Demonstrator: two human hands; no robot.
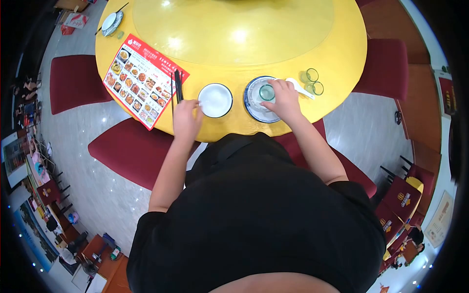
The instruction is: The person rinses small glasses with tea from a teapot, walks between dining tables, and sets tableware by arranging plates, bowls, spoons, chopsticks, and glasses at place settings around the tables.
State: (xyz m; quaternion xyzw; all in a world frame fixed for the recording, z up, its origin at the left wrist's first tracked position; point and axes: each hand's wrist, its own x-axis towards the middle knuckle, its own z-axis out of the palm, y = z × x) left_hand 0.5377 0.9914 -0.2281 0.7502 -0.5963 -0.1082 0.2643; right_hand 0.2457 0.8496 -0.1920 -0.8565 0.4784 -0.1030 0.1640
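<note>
My right hand (285, 100) has its fingers curved round a small green glass (266, 93), which stands in a clear bowl on a blue-rimmed plate (249, 108). My left hand (188, 118) is by the near edge of the yellow table, between several black chopsticks (178, 85) and a white bowl with a dark rim (215, 100). Its fingertips are at the bowl's left side; whether they grip anything is too small to tell. A white spoon (304, 90) lies to the right of the plate, close to two green glasses (312, 74).
A red and white menu (139, 78) lies at the left of the yellow table (342, 58). Stacked dishes (110, 22) sit at the far left edge. Dark red chairs (383, 68) surround the table. A clear turntable (239, 29) covers its middle.
</note>
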